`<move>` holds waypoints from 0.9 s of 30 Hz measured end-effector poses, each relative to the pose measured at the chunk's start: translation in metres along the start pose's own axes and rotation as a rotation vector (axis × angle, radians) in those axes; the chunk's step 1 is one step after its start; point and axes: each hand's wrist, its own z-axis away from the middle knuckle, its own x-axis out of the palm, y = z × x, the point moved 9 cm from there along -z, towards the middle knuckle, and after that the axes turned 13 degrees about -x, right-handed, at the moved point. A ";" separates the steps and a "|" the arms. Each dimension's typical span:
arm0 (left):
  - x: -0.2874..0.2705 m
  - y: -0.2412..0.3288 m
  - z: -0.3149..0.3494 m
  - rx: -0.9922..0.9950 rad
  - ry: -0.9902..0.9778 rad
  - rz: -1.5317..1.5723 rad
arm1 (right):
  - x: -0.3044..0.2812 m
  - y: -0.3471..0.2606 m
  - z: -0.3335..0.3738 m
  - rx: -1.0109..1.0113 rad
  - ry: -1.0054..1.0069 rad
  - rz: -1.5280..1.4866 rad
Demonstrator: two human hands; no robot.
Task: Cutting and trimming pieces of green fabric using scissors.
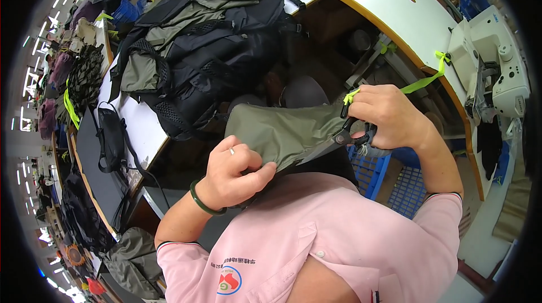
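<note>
Head view: backpack pile [197,38] beyond olive fabric [276,131]

Pink polo, green bangle [204,203], ring.

Backpacks [203,38] piled on white table [138,125]; sewing machine [497,60] right; blue crates [389,181] below.

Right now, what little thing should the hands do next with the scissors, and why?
Probably close the scissors on the loose end by the neon strap. The right hand holds them at the edge of the olive fabric piece, blade lying along the cloth, while the left hand pinches the lower edge taut. I cannot see a thread clearly, so it's a guess.
</note>
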 end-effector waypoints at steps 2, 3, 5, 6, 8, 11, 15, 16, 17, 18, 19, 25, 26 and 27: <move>0.000 -0.001 0.001 0.001 0.003 0.000 | 0.003 0.001 0.000 -0.006 -0.007 0.008; 0.000 -0.001 0.001 0.008 0.010 0.008 | 0.004 0.002 0.001 0.001 -0.019 0.006; 0.000 -0.001 0.002 0.014 0.018 0.015 | 0.007 0.003 0.001 0.006 -0.031 0.004; 0.000 -0.001 0.003 0.015 0.019 0.017 | 0.008 0.004 0.001 0.013 -0.028 -0.007; 0.000 -0.001 0.003 0.015 0.020 0.020 | 0.008 0.004 0.000 0.021 -0.027 -0.018; 0.000 -0.002 0.004 0.009 0.020 0.023 | 0.008 0.002 -0.002 0.014 -0.019 -0.029; -0.001 -0.002 0.003 0.006 0.014 0.021 | 0.010 0.003 -0.001 0.015 -0.032 0.017; -0.001 -0.002 0.003 0.000 0.007 0.022 | 0.011 0.004 0.000 0.019 -0.048 0.033; 0.000 -0.002 0.003 -0.001 0.007 0.022 | 0.011 0.004 0.000 0.018 -0.048 0.033; 0.000 -0.005 0.003 -0.024 0.015 0.047 | 0.009 0.003 0.000 0.022 -0.040 0.033; 0.000 -0.007 0.003 -0.048 0.023 0.070 | 0.009 0.003 -0.001 0.024 -0.031 0.032; -0.001 -0.011 0.001 -0.089 0.030 0.128 | 0.011 0.003 -0.003 0.028 -0.031 0.020; -0.001 -0.011 0.001 -0.090 0.030 0.129 | 0.012 0.003 -0.002 0.029 -0.032 0.020; -0.001 -0.011 0.001 -0.087 0.030 0.133 | 0.014 0.004 0.000 0.033 -0.043 0.022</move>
